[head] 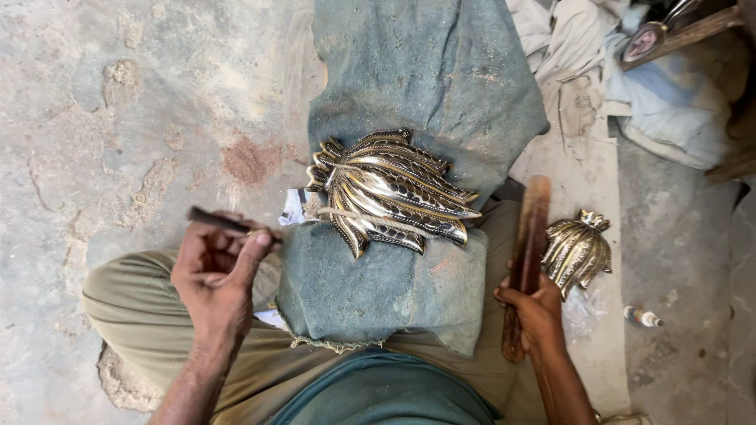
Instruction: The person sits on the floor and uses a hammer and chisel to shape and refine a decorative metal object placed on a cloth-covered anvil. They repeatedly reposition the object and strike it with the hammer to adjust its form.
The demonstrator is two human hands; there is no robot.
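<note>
From the head camera, looking down: the person sits on the ground with a grey-blue padded cloth (409, 94) laid over the lap and stretching away in front. On it lies a shiny metal leaf ornament (391, 193), flat, with gold and dark lines, near the middle of the cloth.

The left hand (213, 275) is raised beside the cloth, the fingers closed around a thin dark tool (224, 222) — its tip points away to the left, not touching the ornament. The right hand (535, 311) has its fingers clamped on the lower part of a long wooden stick (526, 252), which stands nearly upright just right of the cloth.

To do this work well, I think the thin tool should meet the metal at a steady angle, and the ornament should stay flat on the padding so it does not slip.

No real container is visible. A second, smaller metal leaf piece (577, 250) lies on a pale sheet (587, 189) to the right — near the stick, apart from it. A small tube (642, 317) lies farther right on the floor (118, 118).
</note>
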